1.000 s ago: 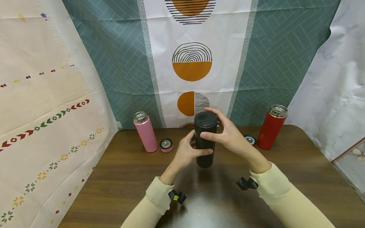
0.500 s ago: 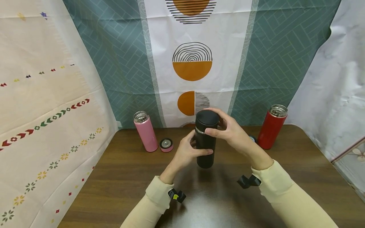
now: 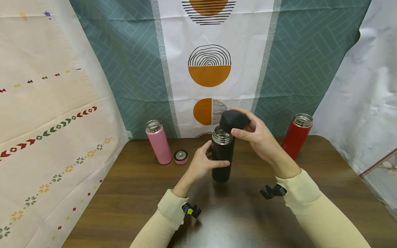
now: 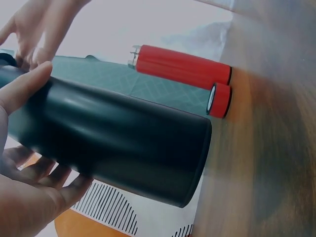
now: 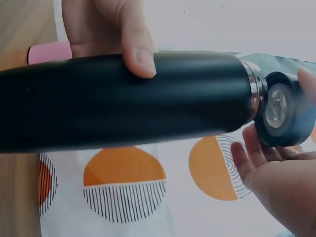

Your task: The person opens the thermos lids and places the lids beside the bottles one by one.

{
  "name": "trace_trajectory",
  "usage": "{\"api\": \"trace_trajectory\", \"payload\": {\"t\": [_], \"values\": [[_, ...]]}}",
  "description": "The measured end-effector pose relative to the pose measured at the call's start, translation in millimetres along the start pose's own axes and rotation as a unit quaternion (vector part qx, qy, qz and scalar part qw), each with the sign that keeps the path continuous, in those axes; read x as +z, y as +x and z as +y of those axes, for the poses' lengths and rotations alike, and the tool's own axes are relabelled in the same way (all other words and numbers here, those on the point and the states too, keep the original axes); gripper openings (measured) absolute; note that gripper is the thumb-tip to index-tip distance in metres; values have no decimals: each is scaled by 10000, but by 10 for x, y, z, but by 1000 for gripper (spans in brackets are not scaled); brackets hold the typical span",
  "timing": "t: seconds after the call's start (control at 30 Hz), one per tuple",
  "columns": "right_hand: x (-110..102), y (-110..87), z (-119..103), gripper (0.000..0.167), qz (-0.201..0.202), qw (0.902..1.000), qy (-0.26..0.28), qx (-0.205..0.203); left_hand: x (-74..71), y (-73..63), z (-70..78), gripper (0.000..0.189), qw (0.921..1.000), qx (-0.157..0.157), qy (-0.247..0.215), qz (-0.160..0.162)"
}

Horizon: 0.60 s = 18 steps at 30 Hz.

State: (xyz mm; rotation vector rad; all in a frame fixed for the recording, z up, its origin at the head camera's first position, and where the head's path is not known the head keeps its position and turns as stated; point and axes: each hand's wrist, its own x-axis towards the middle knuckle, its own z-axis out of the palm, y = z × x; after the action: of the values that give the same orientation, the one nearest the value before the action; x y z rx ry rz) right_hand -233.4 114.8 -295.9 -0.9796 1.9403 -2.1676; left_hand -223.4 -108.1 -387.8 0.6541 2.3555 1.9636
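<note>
My left hand (image 3: 201, 164) grips the body of a black thermos bottle (image 3: 222, 151), thumb on the near side. The bottle stands nearly upright, its steel threaded mouth bare; whether its base touches the table cannot be told. Just above and right of that mouth, my right hand (image 3: 258, 137) holds the black lid (image 3: 233, 119) between thumb and fingers. In the right wrist view the lid's underside (image 5: 276, 111) shows, tilted and very near the steel neck (image 5: 256, 89).
A lidless pink bottle (image 3: 159, 144) stands at the back left, its pink lid (image 3: 181, 157) beside it. At the back right is an open red bottle (image 3: 296, 136); its red lid (image 4: 219, 100) shows in the left wrist view. Patterned cloths hang behind the wooden table (image 3: 124, 206).
My right hand has lifted the black lid off the bottle, up and to the right, baring the steel mouth. The left hand keeps its grip on the body.
</note>
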Motion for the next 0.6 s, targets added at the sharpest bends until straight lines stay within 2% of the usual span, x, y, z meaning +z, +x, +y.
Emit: {"api": "trace_trajectory", "payload": {"t": [0.13, 0.33, 0.6], "values": [[-1, -5, -9, 60, 236, 9997, 27, -92, -8, -6, -5, 70, 10000, 9, -65, 55], [-2, -19, -8, 63, 314, 9992, -85, -234, -4, -4, -11, 70, 9999, 19, -87, 77], [-29, -31, -11, 63, 345, 9961, -765, -264, -9, -8, -3, 70, 9998, 38, -10, 196]]}}
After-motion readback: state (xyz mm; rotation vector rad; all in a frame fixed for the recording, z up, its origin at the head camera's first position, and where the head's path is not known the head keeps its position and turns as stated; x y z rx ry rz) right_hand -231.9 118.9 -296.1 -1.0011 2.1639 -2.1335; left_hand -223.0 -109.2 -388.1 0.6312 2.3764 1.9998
